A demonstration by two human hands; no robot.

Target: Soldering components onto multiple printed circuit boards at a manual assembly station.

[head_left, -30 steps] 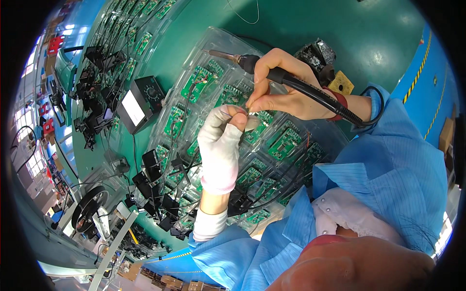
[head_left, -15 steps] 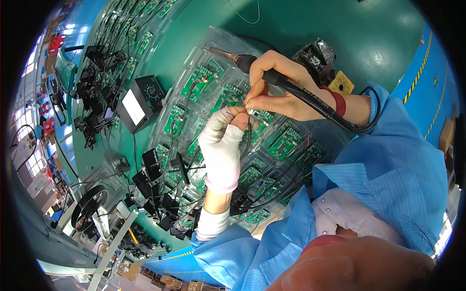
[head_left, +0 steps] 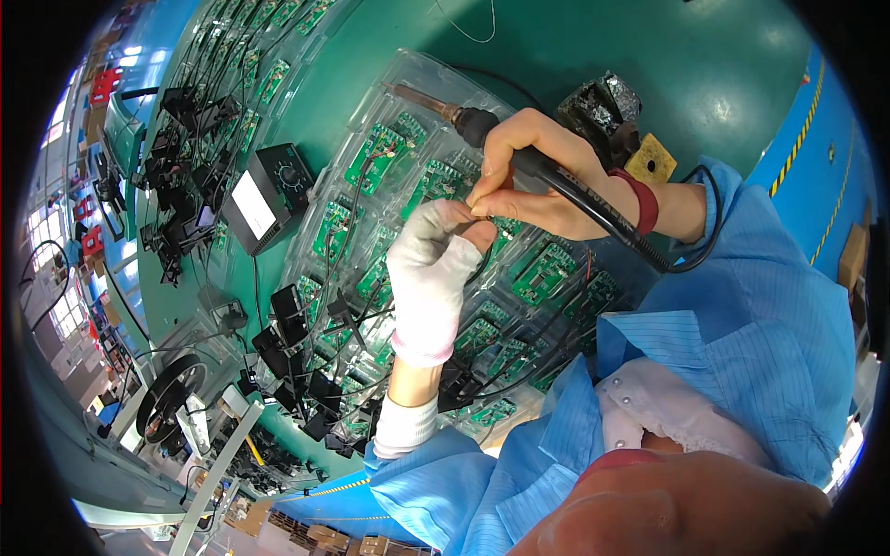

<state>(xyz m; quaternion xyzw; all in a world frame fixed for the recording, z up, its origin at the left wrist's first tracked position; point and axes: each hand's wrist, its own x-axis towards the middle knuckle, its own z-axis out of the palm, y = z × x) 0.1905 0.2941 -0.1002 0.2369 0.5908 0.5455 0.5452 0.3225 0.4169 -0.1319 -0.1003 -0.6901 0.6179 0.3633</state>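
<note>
The green desk (head_left: 714,102) spreads across the upper right to its curved edge; a transparent tray (head_left: 415,72) of circuit boards (head_left: 375,157) fills the centre. Gloved left hand (head_left: 428,278) pinches a black cable (head_left: 481,268); bent right hand (head_left: 552,171), fingertips meeting it, grasps a soldering iron (head_left: 477,128), tip toward upper left.
</note>
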